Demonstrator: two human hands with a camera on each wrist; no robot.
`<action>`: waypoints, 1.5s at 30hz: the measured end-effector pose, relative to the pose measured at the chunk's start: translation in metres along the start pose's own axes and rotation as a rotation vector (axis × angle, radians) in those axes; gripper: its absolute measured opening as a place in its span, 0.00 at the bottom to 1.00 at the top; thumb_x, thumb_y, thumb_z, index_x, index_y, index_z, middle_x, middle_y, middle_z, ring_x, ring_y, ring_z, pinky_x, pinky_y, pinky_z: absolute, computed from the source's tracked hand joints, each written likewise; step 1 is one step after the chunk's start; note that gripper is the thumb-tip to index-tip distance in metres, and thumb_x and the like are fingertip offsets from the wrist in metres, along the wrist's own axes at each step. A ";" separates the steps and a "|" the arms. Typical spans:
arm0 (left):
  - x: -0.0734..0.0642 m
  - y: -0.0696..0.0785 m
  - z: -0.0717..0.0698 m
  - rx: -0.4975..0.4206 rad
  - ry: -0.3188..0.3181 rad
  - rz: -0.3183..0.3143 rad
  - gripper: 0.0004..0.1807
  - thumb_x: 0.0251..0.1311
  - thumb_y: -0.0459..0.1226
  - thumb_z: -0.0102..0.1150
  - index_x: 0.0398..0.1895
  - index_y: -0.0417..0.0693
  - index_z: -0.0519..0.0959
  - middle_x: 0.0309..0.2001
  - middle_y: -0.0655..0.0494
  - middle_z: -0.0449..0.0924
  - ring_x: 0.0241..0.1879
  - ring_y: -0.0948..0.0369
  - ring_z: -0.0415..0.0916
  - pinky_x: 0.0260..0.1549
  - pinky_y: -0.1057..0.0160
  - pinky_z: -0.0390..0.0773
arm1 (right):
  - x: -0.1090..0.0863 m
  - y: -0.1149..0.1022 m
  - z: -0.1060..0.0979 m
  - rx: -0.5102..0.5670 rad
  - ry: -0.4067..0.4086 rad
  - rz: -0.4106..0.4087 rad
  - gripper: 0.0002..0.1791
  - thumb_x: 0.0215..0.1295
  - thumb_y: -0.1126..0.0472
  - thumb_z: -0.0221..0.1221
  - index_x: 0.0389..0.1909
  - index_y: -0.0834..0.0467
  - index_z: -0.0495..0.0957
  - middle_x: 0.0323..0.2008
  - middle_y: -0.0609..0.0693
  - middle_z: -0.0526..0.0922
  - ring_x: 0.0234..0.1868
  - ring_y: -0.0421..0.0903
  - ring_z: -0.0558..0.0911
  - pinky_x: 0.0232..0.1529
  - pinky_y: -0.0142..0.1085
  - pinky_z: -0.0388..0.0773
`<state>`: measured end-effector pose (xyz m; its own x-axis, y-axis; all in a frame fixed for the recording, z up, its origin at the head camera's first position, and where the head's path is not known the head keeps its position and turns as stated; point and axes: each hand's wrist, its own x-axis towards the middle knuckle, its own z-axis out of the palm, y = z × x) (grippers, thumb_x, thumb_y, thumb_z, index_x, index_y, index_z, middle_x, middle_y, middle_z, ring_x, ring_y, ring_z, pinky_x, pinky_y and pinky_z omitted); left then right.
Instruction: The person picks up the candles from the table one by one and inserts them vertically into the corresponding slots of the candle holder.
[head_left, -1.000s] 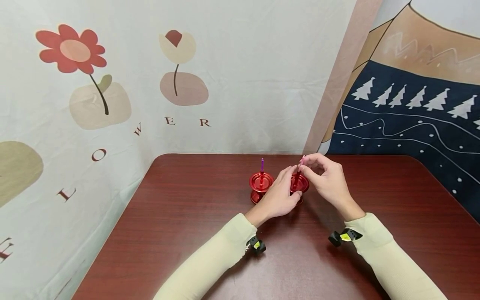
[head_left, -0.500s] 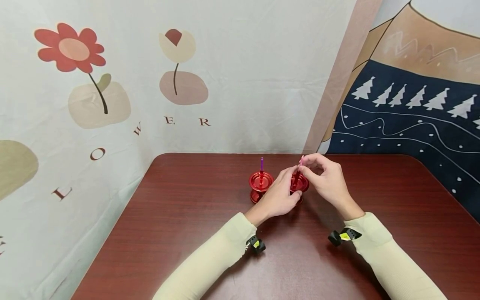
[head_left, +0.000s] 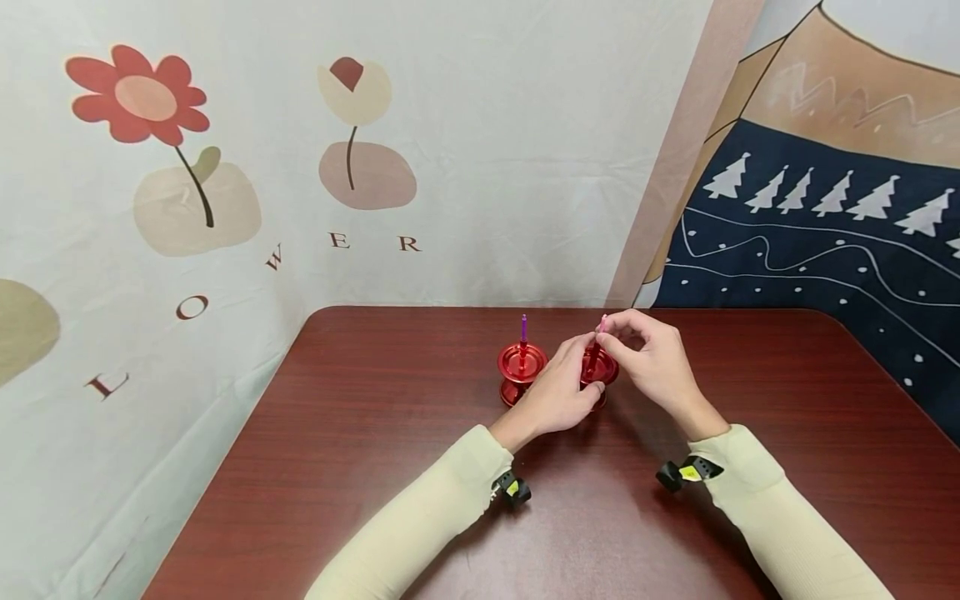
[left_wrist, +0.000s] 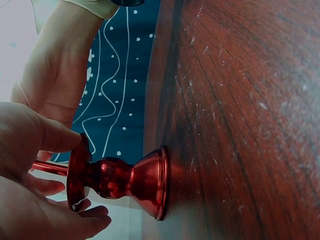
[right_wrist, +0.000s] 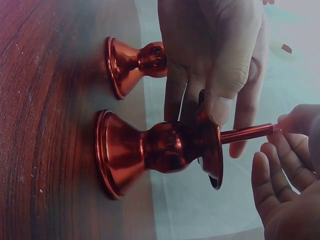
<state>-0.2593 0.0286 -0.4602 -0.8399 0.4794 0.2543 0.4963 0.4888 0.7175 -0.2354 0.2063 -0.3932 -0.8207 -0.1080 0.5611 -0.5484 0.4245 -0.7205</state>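
Two shiny red candle holders stand side by side on the table. A purple candle (head_left: 524, 327) is upright in the left candle holder (head_left: 522, 364). My left hand (head_left: 561, 392) grips the dish of the right candle holder (head_left: 600, 367), its thumb on the near rim. In the right wrist view that holder's foot (right_wrist: 117, 155) stands on the tabletop and its thin tube (right_wrist: 247, 133) rises from the dish. With thumb and fingertips my right hand (head_left: 660, 358) pinches a pink candle (head_left: 603, 322) at the tube's top. My fingers hide most of the candle.
Both holders stand toward the far side of the dark red wooden table (head_left: 360, 433). A pale cloth with printed flowers (head_left: 510, 167) hangs behind it, with a navy tree-patterned cloth (head_left: 810, 250) at the right. Both sleeves carry a small black wrist camera (head_left: 670, 477).
The pink candle's tip has dropped slightly at the tube's top, and my right fingers have come down a little with it. My left hand keeps its grip on the dish.
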 end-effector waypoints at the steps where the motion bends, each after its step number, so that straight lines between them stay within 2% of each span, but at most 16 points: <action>1: 0.000 0.001 -0.001 -0.004 0.002 0.001 0.44 0.73 0.39 0.67 0.88 0.47 0.58 0.83 0.49 0.61 0.79 0.56 0.64 0.78 0.52 0.66 | 0.000 0.000 0.000 -0.003 -0.001 0.003 0.06 0.71 0.69 0.72 0.46 0.63 0.89 0.42 0.57 0.91 0.34 0.39 0.82 0.36 0.23 0.79; 9: -0.007 0.015 -0.008 -0.038 0.022 0.015 0.44 0.72 0.36 0.67 0.86 0.40 0.59 0.82 0.43 0.63 0.79 0.51 0.65 0.78 0.49 0.66 | 0.000 0.000 0.000 -0.017 -0.005 0.009 0.05 0.70 0.69 0.73 0.44 0.63 0.89 0.41 0.56 0.91 0.34 0.40 0.82 0.36 0.23 0.80; 18: -0.008 0.020 -0.012 -0.025 -0.004 -0.004 0.43 0.74 0.37 0.65 0.87 0.43 0.58 0.83 0.46 0.62 0.79 0.54 0.64 0.79 0.52 0.65 | 0.001 0.000 0.000 -0.022 -0.011 0.009 0.05 0.70 0.68 0.73 0.44 0.63 0.89 0.41 0.56 0.91 0.33 0.41 0.82 0.35 0.23 0.80; 26: -0.006 0.014 -0.008 -0.037 0.018 0.008 0.44 0.71 0.35 0.67 0.87 0.41 0.59 0.82 0.43 0.63 0.79 0.51 0.65 0.78 0.49 0.66 | 0.000 0.000 0.000 -0.027 -0.016 0.011 0.06 0.70 0.68 0.73 0.44 0.62 0.89 0.41 0.56 0.91 0.33 0.41 0.82 0.35 0.25 0.80; 37: 0.002 -0.003 0.000 0.021 0.006 -0.011 0.47 0.71 0.42 0.68 0.89 0.48 0.56 0.83 0.49 0.62 0.79 0.56 0.65 0.77 0.52 0.68 | -0.001 0.002 -0.002 -0.016 -0.049 0.024 0.07 0.70 0.68 0.74 0.46 0.61 0.89 0.41 0.54 0.90 0.36 0.41 0.84 0.39 0.25 0.82; 42: 0.003 -0.001 -0.003 0.025 0.020 -0.034 0.48 0.71 0.44 0.69 0.89 0.49 0.57 0.82 0.49 0.64 0.77 0.55 0.67 0.75 0.52 0.71 | -0.001 0.003 -0.003 -0.016 -0.057 0.016 0.08 0.69 0.69 0.74 0.47 0.62 0.89 0.40 0.54 0.90 0.37 0.41 0.84 0.39 0.26 0.82; 45: 0.001 0.006 -0.008 0.017 0.034 -0.053 0.48 0.69 0.46 0.70 0.88 0.50 0.58 0.81 0.51 0.65 0.76 0.56 0.69 0.74 0.51 0.73 | -0.001 0.002 -0.003 -0.012 -0.057 0.014 0.09 0.69 0.68 0.74 0.47 0.62 0.88 0.40 0.54 0.90 0.37 0.41 0.84 0.39 0.26 0.82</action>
<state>-0.2588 0.0262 -0.4499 -0.8719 0.4276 0.2387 0.4546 0.5254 0.7193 -0.2349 0.2100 -0.3943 -0.8365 -0.1530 0.5261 -0.5347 0.4373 -0.7231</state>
